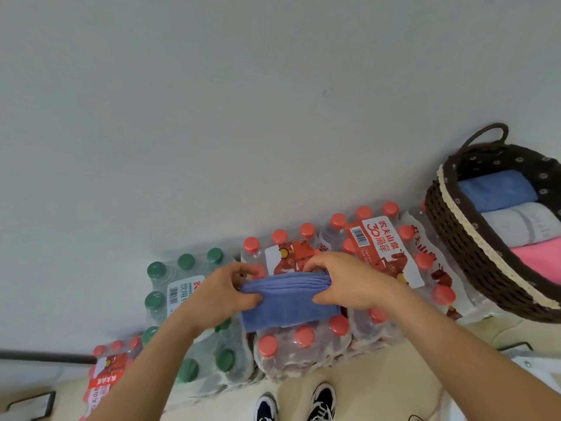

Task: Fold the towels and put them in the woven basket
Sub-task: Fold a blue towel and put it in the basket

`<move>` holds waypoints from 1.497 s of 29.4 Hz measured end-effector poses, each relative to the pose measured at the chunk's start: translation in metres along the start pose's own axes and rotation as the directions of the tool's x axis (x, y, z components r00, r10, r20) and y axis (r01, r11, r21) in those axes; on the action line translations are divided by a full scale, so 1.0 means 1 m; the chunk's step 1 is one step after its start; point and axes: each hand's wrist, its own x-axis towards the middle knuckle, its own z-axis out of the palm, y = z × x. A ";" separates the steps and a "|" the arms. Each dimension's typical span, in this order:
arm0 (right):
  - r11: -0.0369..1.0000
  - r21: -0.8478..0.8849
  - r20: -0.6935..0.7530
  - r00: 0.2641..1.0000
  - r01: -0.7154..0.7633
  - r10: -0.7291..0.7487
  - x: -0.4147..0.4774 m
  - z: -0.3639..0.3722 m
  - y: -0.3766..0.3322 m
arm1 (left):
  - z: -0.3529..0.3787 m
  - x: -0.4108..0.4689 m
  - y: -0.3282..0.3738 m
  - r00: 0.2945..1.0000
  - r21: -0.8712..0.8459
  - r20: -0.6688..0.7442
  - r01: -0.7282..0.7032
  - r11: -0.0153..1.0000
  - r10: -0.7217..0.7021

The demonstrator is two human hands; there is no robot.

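Observation:
A folded blue towel [288,302] lies on top of shrink-wrapped packs of red-capped water bottles [303,338]. My left hand [224,293] grips its left end and my right hand [349,281] grips its right end, thumbs under the folded layers. The dark woven basket [455,247] with a cream trim and a loop handle stands at the right on other bottle packs. Inside it lie a rolled blue towel [498,189], a grey-white towel [522,223] and a pink towel [540,259], side by side.
A pack of green-capped bottles [185,293] sits to the left, and another red-capped pack [109,372] lower left. A pale wall fills the upper view. My shoes [294,402] stand on a beige floor below. A dark bar [45,357] juts in at the left.

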 end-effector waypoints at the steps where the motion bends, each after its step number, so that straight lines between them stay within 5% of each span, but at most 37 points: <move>1: 0.996 -0.069 -0.082 0.995 0.055 -0.060 -0.002 0.003 -0.001 | -0.001 -0.002 0.001 0.998 0.046 -0.013 -0.068 0.997 0.069; 3: 0.956 -0.267 -0.326 0.923 0.119 -0.206 -0.006 0.012 -0.001 | 0.003 -0.005 0.005 0.912 0.288 -0.206 -0.289 0.913 0.354; 4: 0.927 -0.362 -0.430 0.864 0.100 -0.262 -0.006 0.021 0.001 | 0.007 -0.006 0.003 0.799 0.429 -0.280 -0.392 0.814 0.532; 6: 0.885 -0.466 -0.574 0.759 0.007 -0.308 -0.006 0.045 0.006 | 0.019 -0.005 -0.009 0.599 0.671 -0.255 -0.456 0.585 0.759; 8: 0.862 -0.504 -0.639 0.697 -0.058 -0.327 -0.007 0.070 0.011 | 0.033 -0.002 -0.032 0.549 0.781 -0.142 -0.449 0.435 0.823; 15: 0.885 -0.430 -0.630 0.762 -0.177 -0.153 -0.033 0.099 0.000 | 0.035 -0.015 -0.046 0.651 0.735 -0.074 -0.476 0.483 0.755; 17: 0.897 -0.402 -0.672 0.725 -0.186 -0.151 -0.043 0.102 -0.005 | 0.034 -0.019 -0.046 0.665 0.699 -0.088 -0.489 0.522 0.741; 23: 0.872 -0.278 -0.752 0.656 -0.404 0.064 -0.034 0.088 -0.021 | 0.033 -0.011 -0.031 0.850 0.333 -0.292 -0.339 0.880 0.438; 29: 0.871 0.307 -0.550 0.675 -0.384 0.492 -0.027 0.084 -0.018 | 0.028 -0.003 -0.036 0.927 0.180 -0.245 -0.244 0.953 0.284; 34: 0.895 0.217 -0.439 0.779 -0.391 0.447 -0.032 0.084 -0.005 | 0.025 -0.008 -0.044 0.932 0.281 -0.175 -0.262 0.923 0.317; 41: 0.952 0.242 -0.502 0.815 -0.190 0.290 -0.049 0.083 0.000 | 0.026 -0.018 -0.048 0.929 0.216 -0.148 -0.303 0.928 0.338; 44: 0.922 0.363 -0.425 0.858 -0.132 0.290 -0.055 0.075 -0.008 | 0.021 -0.027 -0.041 0.949 -0.003 -0.164 -0.273 0.962 0.269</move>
